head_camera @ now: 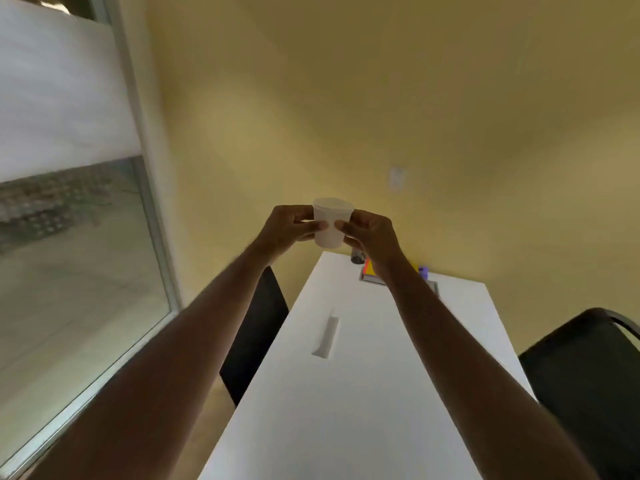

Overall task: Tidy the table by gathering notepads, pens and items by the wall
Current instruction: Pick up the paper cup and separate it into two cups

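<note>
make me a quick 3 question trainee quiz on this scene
1. True or false: both hands hold the cup.
2. Where do the notepads lie? A) on the chair B) at the table's wall end C) on the floor
3. Fill in: the cup is held ____ the table.

Key: 1 true, the left hand and right hand grip it from each side. 2 B. 3 above.

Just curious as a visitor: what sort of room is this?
Probably an office or small meeting room: a long white table set against a plain yellow wall, dark chairs on both sides, and notepads gathered at the wall end.
</note>
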